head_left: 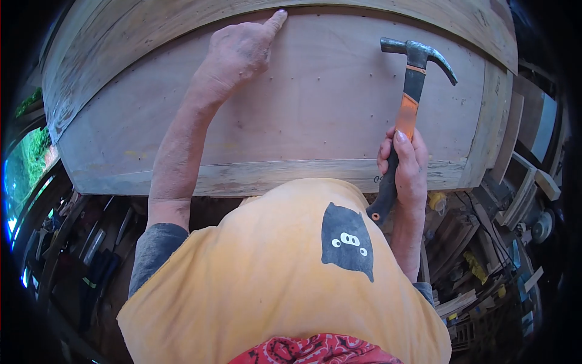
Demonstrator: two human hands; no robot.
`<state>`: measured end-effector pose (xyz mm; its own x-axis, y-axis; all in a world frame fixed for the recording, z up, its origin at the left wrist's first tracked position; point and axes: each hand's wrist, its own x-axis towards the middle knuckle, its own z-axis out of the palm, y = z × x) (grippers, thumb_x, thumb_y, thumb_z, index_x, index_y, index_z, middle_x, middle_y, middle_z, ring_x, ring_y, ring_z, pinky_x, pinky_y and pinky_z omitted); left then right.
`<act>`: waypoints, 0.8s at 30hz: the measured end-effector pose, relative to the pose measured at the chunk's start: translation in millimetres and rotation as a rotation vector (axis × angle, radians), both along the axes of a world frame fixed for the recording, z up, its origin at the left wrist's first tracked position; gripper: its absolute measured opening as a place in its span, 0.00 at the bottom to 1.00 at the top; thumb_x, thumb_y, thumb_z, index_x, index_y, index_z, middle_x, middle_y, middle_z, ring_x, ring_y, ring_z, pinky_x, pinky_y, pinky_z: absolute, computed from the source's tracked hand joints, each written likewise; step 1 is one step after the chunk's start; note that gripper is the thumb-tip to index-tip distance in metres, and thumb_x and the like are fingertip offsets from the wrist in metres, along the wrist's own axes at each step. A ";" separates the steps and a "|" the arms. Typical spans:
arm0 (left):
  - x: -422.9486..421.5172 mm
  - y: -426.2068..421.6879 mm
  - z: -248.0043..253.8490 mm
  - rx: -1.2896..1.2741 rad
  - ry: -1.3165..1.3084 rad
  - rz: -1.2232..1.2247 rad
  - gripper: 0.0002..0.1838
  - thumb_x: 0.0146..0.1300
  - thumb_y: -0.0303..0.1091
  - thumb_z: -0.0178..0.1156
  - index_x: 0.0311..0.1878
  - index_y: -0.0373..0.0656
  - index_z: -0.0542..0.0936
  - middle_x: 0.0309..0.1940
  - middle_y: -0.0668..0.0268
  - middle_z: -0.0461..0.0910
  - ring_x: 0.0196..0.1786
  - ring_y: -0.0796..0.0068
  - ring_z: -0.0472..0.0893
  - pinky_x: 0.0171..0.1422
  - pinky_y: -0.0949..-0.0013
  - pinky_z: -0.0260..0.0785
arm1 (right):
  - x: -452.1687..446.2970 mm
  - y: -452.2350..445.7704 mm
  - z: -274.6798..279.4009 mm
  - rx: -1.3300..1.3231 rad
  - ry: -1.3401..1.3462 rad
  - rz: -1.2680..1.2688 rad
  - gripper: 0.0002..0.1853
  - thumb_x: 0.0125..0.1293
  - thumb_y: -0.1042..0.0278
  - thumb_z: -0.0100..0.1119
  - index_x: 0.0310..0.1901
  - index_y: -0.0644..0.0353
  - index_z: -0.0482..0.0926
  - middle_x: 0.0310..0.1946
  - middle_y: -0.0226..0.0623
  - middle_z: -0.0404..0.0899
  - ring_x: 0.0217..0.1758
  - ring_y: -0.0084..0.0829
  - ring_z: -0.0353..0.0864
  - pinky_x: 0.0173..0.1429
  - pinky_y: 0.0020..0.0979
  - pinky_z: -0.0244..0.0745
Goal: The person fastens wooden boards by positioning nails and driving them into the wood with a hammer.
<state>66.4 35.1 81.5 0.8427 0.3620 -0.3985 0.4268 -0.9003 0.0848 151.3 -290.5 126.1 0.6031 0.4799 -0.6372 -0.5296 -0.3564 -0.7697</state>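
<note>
My right hand point(406, 164) is wrapped round the grip of a claw hammer point(416, 70). The hammer stands head up, with a dark metal head and an orange and black handle. My left hand point(245, 51) is at the upper left of the wooden panel point(291, 115). Its index finger stretches out to the seam under the curved upper board point(182, 27), while its other fingers are curled. What the curled fingers may hold is hidden. Small nail heads or holes dot the panel.
A lighter wooden strip point(273, 174) runs along the panel's near edge. Wood offcuts point(451, 239) and a grinding disc or wheel point(542, 224) lie at the right. Tools and dark clutter point(97, 255) fill the lower left.
</note>
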 end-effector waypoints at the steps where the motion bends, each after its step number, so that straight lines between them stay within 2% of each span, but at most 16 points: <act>1: -4.5 2.3 -0.4 -0.002 -0.013 0.003 0.38 0.64 0.23 0.56 0.79 0.57 0.67 0.43 0.60 0.87 0.44 0.56 0.87 0.50 0.55 0.80 | -0.1 2.0 0.3 0.000 0.011 -0.001 0.14 0.79 0.56 0.51 0.47 0.61 0.72 0.25 0.30 0.75 0.23 0.19 0.73 0.30 0.22 0.69; 6: -21.4 9.4 -0.2 -0.033 -0.084 0.000 0.41 0.63 0.22 0.55 0.81 0.58 0.63 0.41 0.59 0.86 0.42 0.56 0.86 0.48 0.54 0.80 | -1.1 10.2 0.3 -0.010 0.005 0.042 0.14 0.79 0.57 0.51 0.48 0.62 0.72 0.25 0.30 0.75 0.23 0.19 0.73 0.30 0.23 0.69; 9: -30.9 18.2 -13.0 -0.045 -0.415 -0.010 0.26 0.66 0.24 0.58 0.68 0.50 0.78 0.36 0.58 0.85 0.36 0.59 0.85 0.43 0.58 0.78 | -1.1 12.7 0.7 -0.015 -0.008 0.068 0.15 0.79 0.56 0.51 0.48 0.62 0.72 0.25 0.30 0.75 0.23 0.19 0.73 0.30 0.23 0.69; 12: -28.4 25.7 7.8 -0.527 -0.624 0.348 0.23 0.64 0.20 0.63 0.64 0.37 0.78 0.27 0.65 0.81 0.32 0.76 0.83 0.36 0.69 0.75 | -1.1 15.3 1.3 -0.019 -0.023 0.087 0.15 0.79 0.56 0.51 0.48 0.63 0.73 0.25 0.30 0.75 0.23 0.19 0.73 0.30 0.23 0.69; 16: -0.1 49.4 4.4 -0.741 -0.818 0.263 0.04 0.66 0.21 0.68 0.43 0.35 0.85 0.28 0.73 0.81 0.34 0.87 0.77 0.37 0.77 0.72 | -1.0 21.8 0.4 -0.018 -0.043 0.117 0.16 0.80 0.55 0.51 0.47 0.63 0.72 0.25 0.30 0.75 0.23 0.19 0.73 0.30 0.23 0.69; 17: 9.3 53.2 -1.7 -0.834 -0.856 0.287 0.00 0.66 0.21 0.68 0.39 0.36 0.86 0.29 0.72 0.82 0.33 0.85 0.78 0.37 0.76 0.73 | -1.5 23.6 0.3 -0.007 -0.044 0.119 0.16 0.80 0.55 0.51 0.47 0.62 0.72 0.25 0.30 0.75 0.23 0.19 0.73 0.30 0.24 0.69; 20: 35.5 52.8 3.1 -0.794 -0.786 0.167 0.03 0.66 0.20 0.68 0.41 0.36 0.87 0.30 0.70 0.84 0.33 0.82 0.80 0.37 0.75 0.74 | -4.1 27.4 0.7 0.021 -0.043 0.124 0.15 0.79 0.55 0.52 0.47 0.62 0.71 0.25 0.30 0.75 0.23 0.19 0.73 0.30 0.24 0.69; 21: 42.3 55.3 -2.4 -0.623 -0.843 -0.033 0.05 0.63 0.20 0.68 0.42 0.37 0.86 0.30 0.65 0.84 0.32 0.77 0.82 0.36 0.73 0.75 | -4.7 27.9 1.7 0.026 -0.040 0.127 0.15 0.79 0.56 0.52 0.47 0.62 0.71 0.25 0.30 0.75 0.23 0.19 0.73 0.30 0.24 0.69; 24: 52.5 54.6 -9.6 -0.526 -0.901 -0.222 0.06 0.61 0.20 0.69 0.42 0.36 0.86 0.30 0.61 0.83 0.32 0.74 0.83 0.37 0.71 0.75 | -6.2 27.0 3.6 0.022 -0.048 0.143 0.15 0.79 0.56 0.52 0.46 0.61 0.71 0.25 0.30 0.74 0.23 0.18 0.73 0.30 0.24 0.70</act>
